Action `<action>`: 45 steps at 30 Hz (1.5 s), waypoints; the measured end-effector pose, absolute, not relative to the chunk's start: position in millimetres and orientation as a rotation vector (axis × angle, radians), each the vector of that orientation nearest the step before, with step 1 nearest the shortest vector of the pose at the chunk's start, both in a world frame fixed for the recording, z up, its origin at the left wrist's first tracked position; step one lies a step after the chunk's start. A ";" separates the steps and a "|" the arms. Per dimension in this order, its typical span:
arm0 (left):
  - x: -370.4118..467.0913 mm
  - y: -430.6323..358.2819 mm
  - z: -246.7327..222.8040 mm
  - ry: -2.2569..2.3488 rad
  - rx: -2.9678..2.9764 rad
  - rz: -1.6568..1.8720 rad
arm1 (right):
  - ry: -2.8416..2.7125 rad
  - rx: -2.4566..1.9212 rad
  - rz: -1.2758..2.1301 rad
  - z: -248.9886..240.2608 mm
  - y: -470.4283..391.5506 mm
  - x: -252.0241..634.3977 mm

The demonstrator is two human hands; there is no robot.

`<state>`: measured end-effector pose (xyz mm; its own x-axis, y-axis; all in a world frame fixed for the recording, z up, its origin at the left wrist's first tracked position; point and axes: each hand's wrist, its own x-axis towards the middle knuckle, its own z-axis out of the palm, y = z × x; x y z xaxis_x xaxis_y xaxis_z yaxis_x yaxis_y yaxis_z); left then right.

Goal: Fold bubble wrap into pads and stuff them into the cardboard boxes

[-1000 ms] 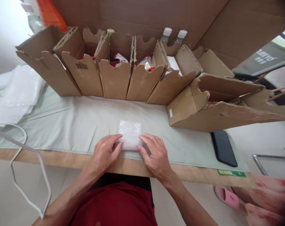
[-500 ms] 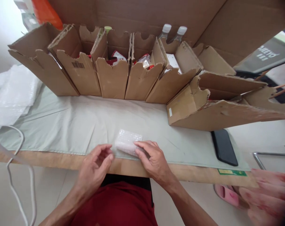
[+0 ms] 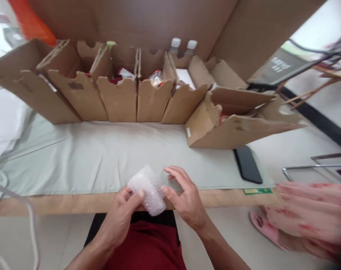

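Note:
A small bundle of white bubble wrap [image 3: 149, 190] is held over the table's front edge, slightly tilted. My left hand [image 3: 124, 208] grips its left side, thumb on top and fingers beneath. What the wrap may contain cannot be made out. Just right of the bundle, my right hand [image 3: 184, 197] has its thumb and fingers spread apart, the thumb tip close to the wrap. Under both hands runs the front edge of a table covered with a pale green cloth [image 3: 103, 150].
Upright cardboard boxes [image 3: 122, 103] line the back, several holding packets. One angled box [image 3: 224, 131] stands at right, near a black phone [image 3: 248, 165]. Bubble wrap sheets [image 3: 7, 120] and a white cable [image 3: 31, 225] are at left. A person in pink clothing [image 3: 314, 217] is at right.
The bubble wrap bundle has been lifted off the cloth and turned. My left hand has taken hold of it, while my right hand has let go. The view has shifted right.

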<state>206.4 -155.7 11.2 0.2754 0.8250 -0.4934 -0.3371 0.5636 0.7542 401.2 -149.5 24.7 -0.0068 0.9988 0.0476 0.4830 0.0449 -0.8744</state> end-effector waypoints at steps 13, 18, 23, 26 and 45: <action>232.6 -120.2 18.7 0.929 2.122 0.763 | -1.920 -1.622 1.042 58.1 -154.8 450.5; 279.9 -90.3 54.1 1.030 2.208 1.139 | -1.781 -1.650 0.682 117.1 -161.7 526.7; 358.2 -48.5 84.2 1.013 2.277 1.348 | -1.346 -1.677 -0.005 182.2 -147.2 591.3; 394.1 -30.7 87.6 0.974 2.302 1.357 | -1.291 -1.711 -0.148 203.9 -118.6 620.1; 409.4 -34.8 49.6 0.831 2.183 1.429 | -2.248 -1.921 0.434 166.6 -1.9 599.6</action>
<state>409.4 -34.8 49.6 0.3004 0.6697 0.6792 0.2596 -0.7426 0.6173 599.6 -1.9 166.6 -0.1672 0.9833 -0.0712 0.9391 0.1369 -0.3153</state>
